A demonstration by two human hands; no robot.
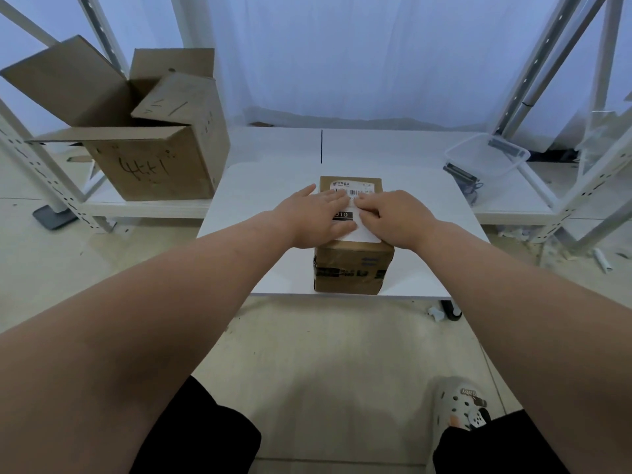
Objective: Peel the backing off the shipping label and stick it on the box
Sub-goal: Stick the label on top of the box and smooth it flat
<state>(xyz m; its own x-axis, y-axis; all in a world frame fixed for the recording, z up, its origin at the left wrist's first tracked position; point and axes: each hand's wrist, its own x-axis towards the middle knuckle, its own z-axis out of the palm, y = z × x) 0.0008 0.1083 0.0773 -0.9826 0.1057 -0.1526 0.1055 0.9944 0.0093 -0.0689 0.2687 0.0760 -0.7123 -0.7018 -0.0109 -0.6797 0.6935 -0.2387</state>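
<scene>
The white desk carries one sealed cardboard box near its front edge. The low shelf behind carries an open carton and a clear plastic tub.

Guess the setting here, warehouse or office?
Likely a small packing or shipping area, not an office. Clues: white perforated metal shelving uprights, a large open brown cardboard carton on the low shelf, and a small taped cardboard box getting a white barcode shipping label on a white table.
</scene>
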